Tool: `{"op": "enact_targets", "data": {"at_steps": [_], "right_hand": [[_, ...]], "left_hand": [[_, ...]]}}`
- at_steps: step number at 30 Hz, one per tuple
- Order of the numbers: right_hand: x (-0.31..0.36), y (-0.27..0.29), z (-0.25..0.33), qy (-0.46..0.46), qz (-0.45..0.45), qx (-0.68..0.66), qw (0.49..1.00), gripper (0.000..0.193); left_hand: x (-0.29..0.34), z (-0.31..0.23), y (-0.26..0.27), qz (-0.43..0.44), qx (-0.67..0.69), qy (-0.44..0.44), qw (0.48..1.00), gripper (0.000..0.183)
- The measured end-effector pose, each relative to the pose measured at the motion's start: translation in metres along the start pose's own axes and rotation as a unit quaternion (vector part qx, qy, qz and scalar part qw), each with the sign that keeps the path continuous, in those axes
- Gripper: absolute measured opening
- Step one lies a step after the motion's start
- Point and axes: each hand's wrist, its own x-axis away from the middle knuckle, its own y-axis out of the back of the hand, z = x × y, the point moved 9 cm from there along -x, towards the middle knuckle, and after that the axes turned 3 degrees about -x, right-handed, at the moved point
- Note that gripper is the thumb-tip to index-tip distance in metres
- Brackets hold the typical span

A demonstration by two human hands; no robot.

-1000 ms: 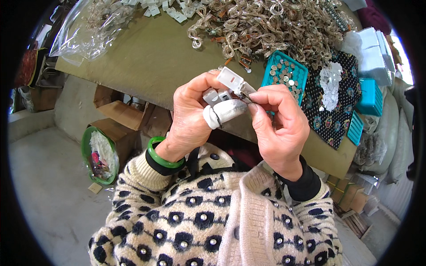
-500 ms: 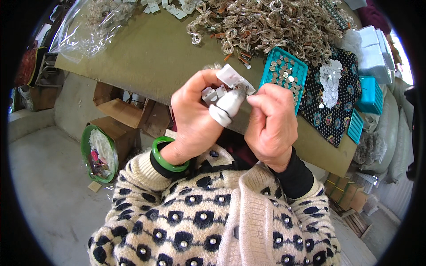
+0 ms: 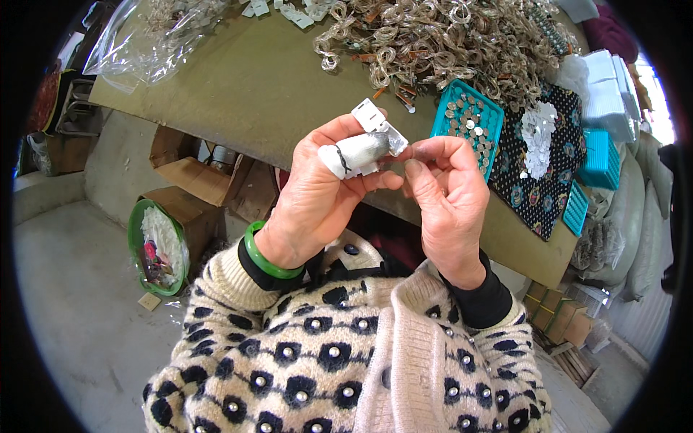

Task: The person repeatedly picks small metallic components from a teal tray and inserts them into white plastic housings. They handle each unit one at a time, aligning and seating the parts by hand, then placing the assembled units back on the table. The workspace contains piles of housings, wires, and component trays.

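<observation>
My left hand (image 3: 317, 195) holds a small white card (image 3: 372, 119) between thumb and fingers; its forefinger is wrapped in a white and grey finger guard (image 3: 357, 154). A green bangle (image 3: 268, 258) sits on that wrist. My right hand (image 3: 447, 202) is just to the right, its thumb and forefinger pinched together at the card's right edge; whatever it pinches is too small to see. Both hands hover above the near edge of the olive table (image 3: 245, 86).
A heap of pale looped pieces (image 3: 447, 36) covers the table's far side. A teal tray (image 3: 467, 126) of small metal studs lies right of my hands, beside a black patterned cloth (image 3: 548, 180). A clear plastic bag (image 3: 144, 36) lies far left. Cardboard boxes (image 3: 195, 187) and a green basin (image 3: 155, 249) sit below.
My hands have turned the card and shifted slightly right. The wrapped forefinger now lies flat along the card, and my right hand's fingers have closed onto its right edge.
</observation>
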Motion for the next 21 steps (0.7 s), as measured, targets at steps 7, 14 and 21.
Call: {"op": "enact_targets", "data": {"at_steps": [7,14,21], "right_hand": [[-0.001,-0.006,-0.007,-0.067,0.02,-0.089,0.994,0.022],[-0.005,-0.014,0.001,-0.045,0.033,-0.044,0.997,0.019],[-0.005,-0.009,-0.002,-0.069,0.033,-0.039,0.996,0.02]], "left_hand": [[-0.001,-0.014,-0.009,0.068,0.013,-0.077,0.995,0.042],[0.008,-0.023,-0.007,-0.021,-0.119,-0.17,0.978,0.019],[0.025,-0.039,-0.036,0.029,-0.431,-0.34,0.835,0.024]]}}
